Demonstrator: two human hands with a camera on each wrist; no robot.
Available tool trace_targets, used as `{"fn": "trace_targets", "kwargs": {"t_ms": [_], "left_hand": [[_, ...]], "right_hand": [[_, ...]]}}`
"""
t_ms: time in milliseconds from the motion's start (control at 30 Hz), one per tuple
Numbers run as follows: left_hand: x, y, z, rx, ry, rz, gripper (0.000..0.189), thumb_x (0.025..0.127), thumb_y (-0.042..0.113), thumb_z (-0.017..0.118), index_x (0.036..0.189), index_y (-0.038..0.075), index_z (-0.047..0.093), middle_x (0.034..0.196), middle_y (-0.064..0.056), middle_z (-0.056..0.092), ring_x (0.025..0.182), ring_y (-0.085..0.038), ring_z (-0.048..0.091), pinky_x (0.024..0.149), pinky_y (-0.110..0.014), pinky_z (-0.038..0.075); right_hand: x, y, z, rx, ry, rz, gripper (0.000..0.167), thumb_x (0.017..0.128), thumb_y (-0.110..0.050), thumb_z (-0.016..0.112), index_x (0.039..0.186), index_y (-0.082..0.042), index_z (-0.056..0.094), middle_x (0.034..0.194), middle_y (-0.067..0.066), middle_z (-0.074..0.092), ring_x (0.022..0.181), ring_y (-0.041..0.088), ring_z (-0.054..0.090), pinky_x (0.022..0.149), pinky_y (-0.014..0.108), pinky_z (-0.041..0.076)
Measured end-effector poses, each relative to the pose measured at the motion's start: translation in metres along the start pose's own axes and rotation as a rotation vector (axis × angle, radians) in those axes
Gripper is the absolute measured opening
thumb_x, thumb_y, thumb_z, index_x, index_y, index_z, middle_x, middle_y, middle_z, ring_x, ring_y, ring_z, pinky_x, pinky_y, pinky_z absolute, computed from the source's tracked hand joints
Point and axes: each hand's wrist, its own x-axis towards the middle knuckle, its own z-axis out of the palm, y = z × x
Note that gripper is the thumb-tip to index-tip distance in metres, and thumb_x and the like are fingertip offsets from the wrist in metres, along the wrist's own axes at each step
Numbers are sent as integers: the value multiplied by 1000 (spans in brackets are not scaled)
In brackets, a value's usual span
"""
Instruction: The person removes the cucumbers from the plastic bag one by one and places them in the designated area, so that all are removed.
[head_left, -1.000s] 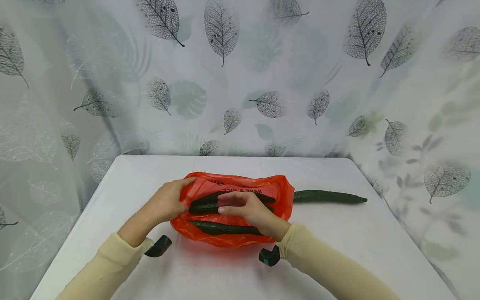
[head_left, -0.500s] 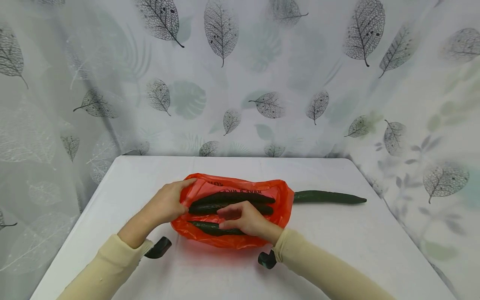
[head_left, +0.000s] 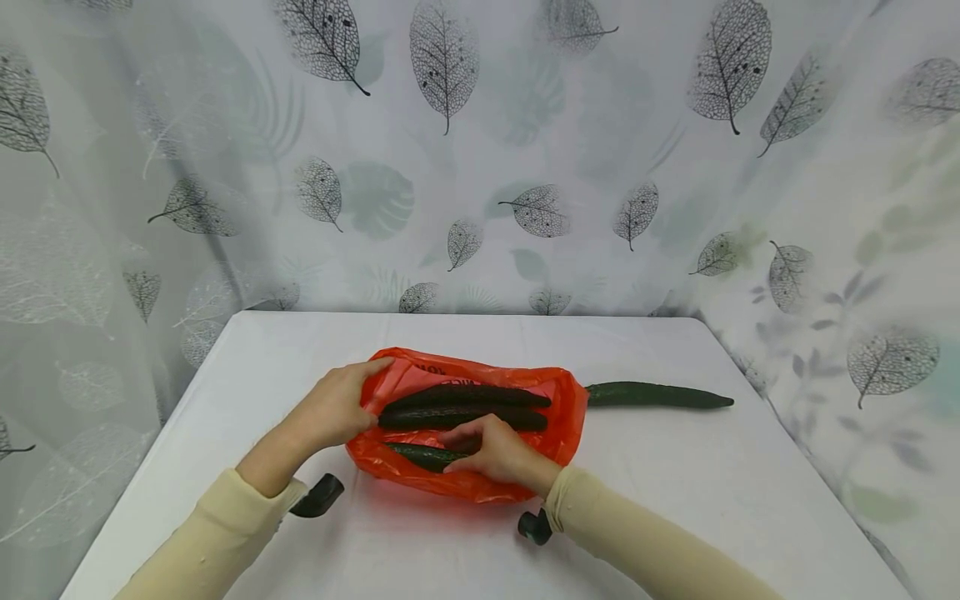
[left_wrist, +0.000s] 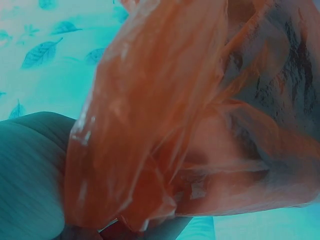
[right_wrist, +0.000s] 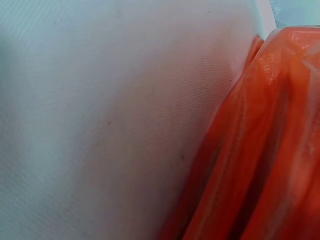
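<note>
In the head view, a red plastic bag lies with its mouth open upward and printed letters inside. Two dark green cucumbers, a far cucumber and a middle cucumber, lie side by side in it. A near cucumber lies along the front side, its right part hidden by my right hand. My right thumb and fingers reach into the bag and pinch this near cucumber. My left hand grips the bag's left rim; in the left wrist view the crumpled plastic covers its fingers.
Another cucumber lies on the white table to the right, its left end meeting the bag. A leaf-printed curtain hangs behind and at both sides. Black wrist devices, one a left device, sit beneath the sleeves.
My right hand has come down and toward the front of the bag, from over the middle cucumber to the near one. The bag's right side has sagged slightly. My left hand stays put.
</note>
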Motion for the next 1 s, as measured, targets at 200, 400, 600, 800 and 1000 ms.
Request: {"fn": "trace_targets", "kwargs": {"t_ms": [200,400,600,800,1000], "left_hand": [[0,-1,1,10,1,-2,80,73,-6,73,148,0,48,123,-20,64,101,-33,57,81,-44,51],[-1,0,0,8,1,1,80,72,-6,73,148,0,48,123,-20,64,102,-33,57,81,-44,51],[-1,0,0,9,-4,-9,80,73,-7,72,149,1,48,123,-19,64,101,-32,56,80,-43,51],[-2,0,1,4,-4,-14,79,74,-7,72,149,1,48,123,-19,64,101,-32,56,81,-43,51],[-1,0,1,0,-3,-9,78,74,-7,71,148,1,48,122,-19,64,99,-31,56,79,-42,51]], "right_hand": [[-2,0,1,2,8,28,36,82,-12,85,117,-15,78,107,-4,74,100,16,65,91,37,54],[-3,1,2,-14,21,33,35,81,-11,85,116,-15,79,106,-4,74,97,16,64,87,36,55],[-3,2,4,-23,35,22,32,83,-13,84,114,-15,79,104,-6,74,93,14,63,83,31,55],[-3,2,5,-24,46,23,30,84,-14,83,113,-17,80,102,-8,74,93,13,62,81,28,55],[-2,2,6,-78,33,35,36,83,-10,83,117,-20,79,106,-11,73,97,11,62,85,30,54]]}}
